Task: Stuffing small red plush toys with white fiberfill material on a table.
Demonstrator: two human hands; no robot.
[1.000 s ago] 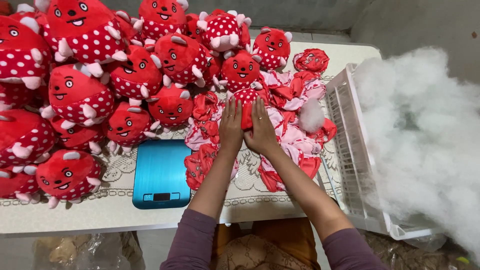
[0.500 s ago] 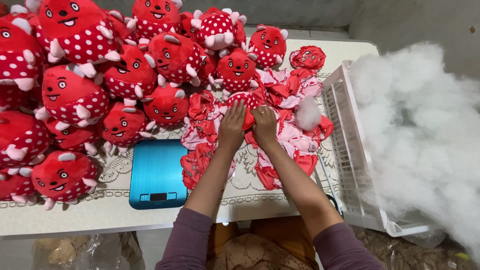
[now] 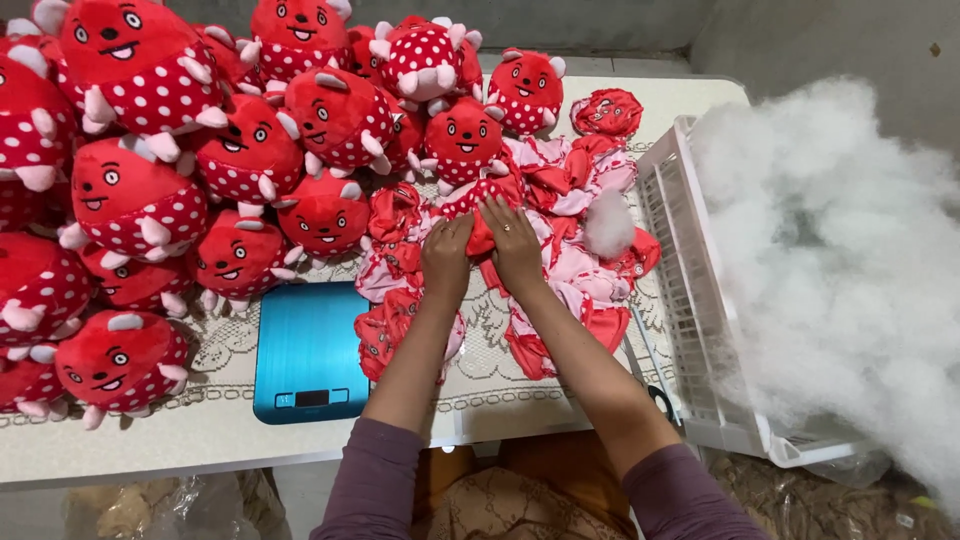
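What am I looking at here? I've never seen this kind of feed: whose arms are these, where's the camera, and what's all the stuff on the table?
There is no machine here: the camera sits on a person's head and looks down at their own two bare arms in purple sleeves. The left hand and right hand press side by side on a red plush piece, which lies on a pile of flat, unstuffed red-and-pink skins. To the left, finished stuffed toys, red with white dots, are heaped on the table. A blue kitchen scale lies near the front edge. A tuft of white stuffing rests on the skins, and at right a white crate holds a large mound of loose fibre filling.
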